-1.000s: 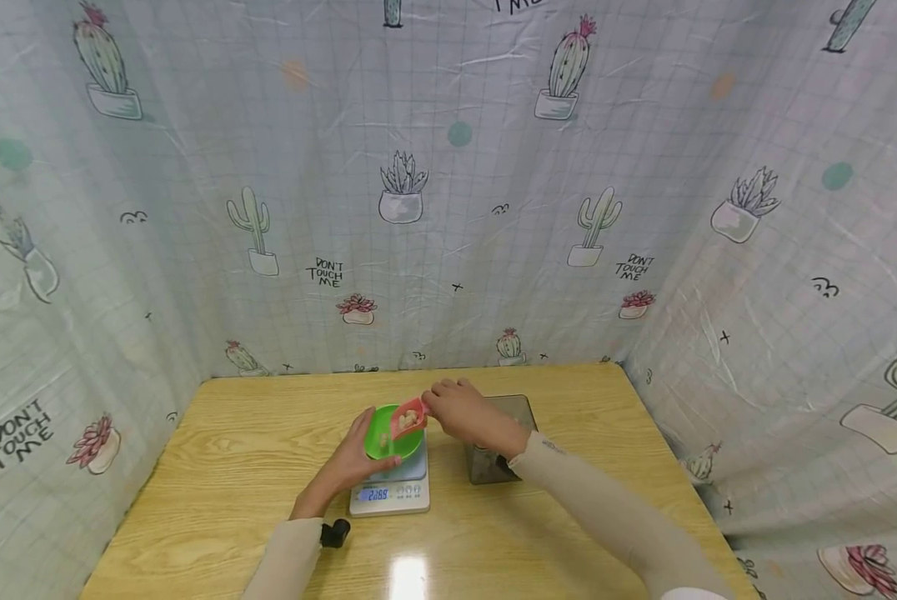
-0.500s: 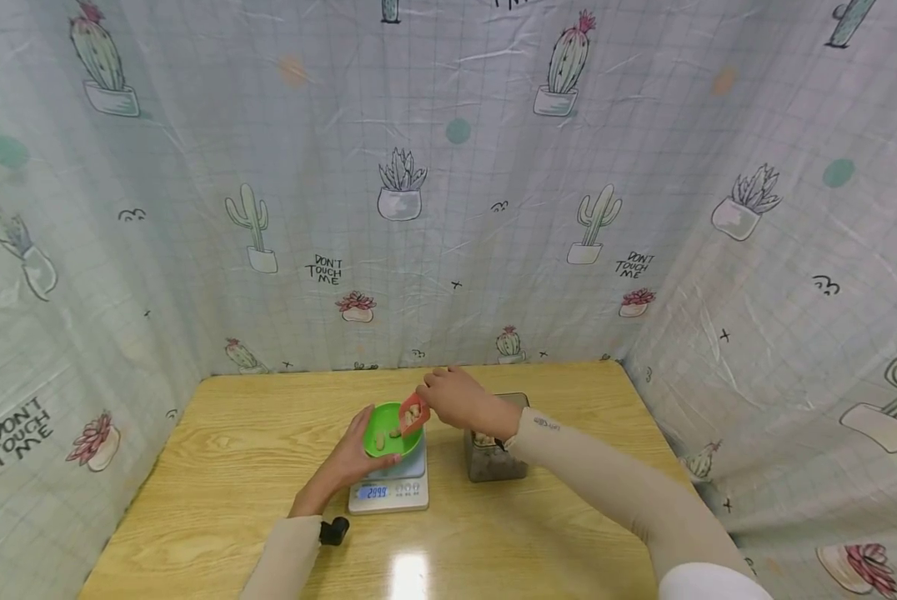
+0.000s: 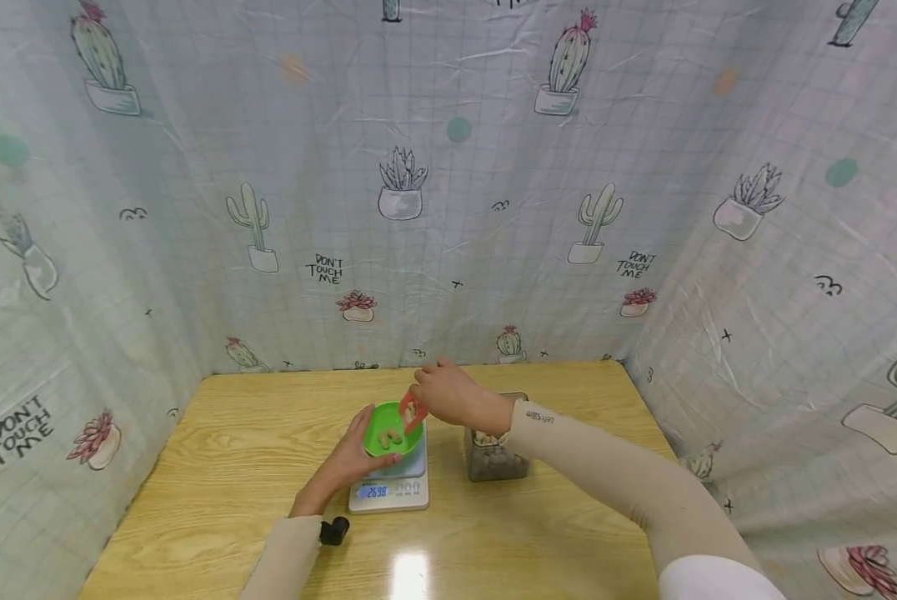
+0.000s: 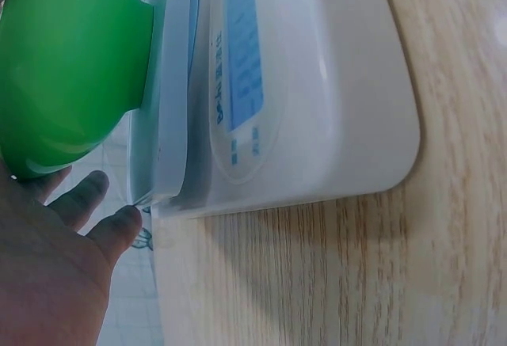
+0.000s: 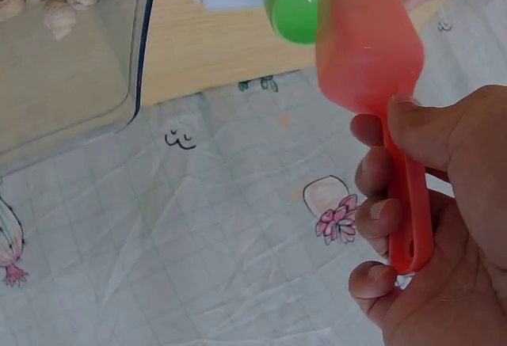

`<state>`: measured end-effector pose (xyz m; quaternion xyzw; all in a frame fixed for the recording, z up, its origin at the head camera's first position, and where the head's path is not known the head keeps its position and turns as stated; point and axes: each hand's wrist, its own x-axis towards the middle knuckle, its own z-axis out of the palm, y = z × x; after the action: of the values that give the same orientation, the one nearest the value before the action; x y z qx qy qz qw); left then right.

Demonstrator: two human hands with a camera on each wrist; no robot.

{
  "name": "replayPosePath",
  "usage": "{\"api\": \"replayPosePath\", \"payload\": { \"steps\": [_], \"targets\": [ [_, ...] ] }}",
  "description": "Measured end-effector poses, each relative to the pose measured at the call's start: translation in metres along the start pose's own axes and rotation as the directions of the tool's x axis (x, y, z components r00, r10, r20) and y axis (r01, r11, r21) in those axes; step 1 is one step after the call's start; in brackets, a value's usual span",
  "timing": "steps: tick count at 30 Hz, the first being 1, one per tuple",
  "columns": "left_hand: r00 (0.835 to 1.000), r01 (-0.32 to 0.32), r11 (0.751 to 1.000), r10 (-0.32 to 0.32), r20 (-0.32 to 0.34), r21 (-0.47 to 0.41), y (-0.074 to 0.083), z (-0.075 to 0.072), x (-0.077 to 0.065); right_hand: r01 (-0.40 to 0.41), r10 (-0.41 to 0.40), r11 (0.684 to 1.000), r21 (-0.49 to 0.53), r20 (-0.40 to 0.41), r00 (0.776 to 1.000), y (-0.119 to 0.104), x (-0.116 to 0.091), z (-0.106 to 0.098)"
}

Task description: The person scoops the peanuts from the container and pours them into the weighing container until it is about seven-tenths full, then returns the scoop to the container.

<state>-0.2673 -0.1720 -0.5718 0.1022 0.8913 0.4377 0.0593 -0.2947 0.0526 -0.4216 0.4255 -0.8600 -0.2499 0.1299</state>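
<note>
A green bowl [image 3: 380, 416] with several peanuts in their shells [image 3: 390, 437] sits on the white kitchen scale [image 3: 390, 497]. My left hand [image 3: 351, 454] grips the bowl from the left, thumb at the near side and fingers at the far side. In the left wrist view the bowl's foot [image 4: 142, 61] meets the scale's platform. My right hand [image 3: 450, 396] holds a red scoop [image 5: 368, 45] by its handle, fingers curled round it. The scoop's mouth tilts down over the bowl's right side, with some peanuts inside it.
Right of the scale stands a clear plastic container [image 3: 498, 467] holding more peanuts, partly under my right forearm. The wooden table [image 3: 268, 433] spreads around. A cactus-print curtain [image 3: 456, 250] hangs behind and at both sides.
The scoop has tipped further and shifted slightly right, as my right hand rose a little. More peanuts now lie in the bowl. The scale's reading has changed. My left hand stays in place.
</note>
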Motion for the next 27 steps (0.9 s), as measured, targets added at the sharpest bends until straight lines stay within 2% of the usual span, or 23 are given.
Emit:
{"api": "replayPosePath", "payload": {
  "steps": [7,13,20,27],
  "targets": [
    [1.000,0.004,1.000,-0.004,0.001,0.008,0.000,0.000,0.000,0.001,-0.001,1.000,-0.005,0.043,0.999,-0.001,0.002,0.003],
    [1.000,0.003,1.000,-0.003,-0.004,0.006,0.002,0.000,0.001,-0.016,0.013,0.997,0.074,0.042,0.999,0.004,0.002,0.001],
    [1.000,0.007,1.000,-0.007,0.007,0.015,0.004,-0.002,-0.001,-0.038,0.042,0.988,0.149,-0.023,0.999,0.012,-0.010,0.002],
    [0.999,-0.015,1.000,0.015,-0.035,0.003,0.008,-0.007,-0.005,-0.075,0.096,0.960,0.271,-0.067,0.993,0.015,-0.027,0.015]
  ]
}}
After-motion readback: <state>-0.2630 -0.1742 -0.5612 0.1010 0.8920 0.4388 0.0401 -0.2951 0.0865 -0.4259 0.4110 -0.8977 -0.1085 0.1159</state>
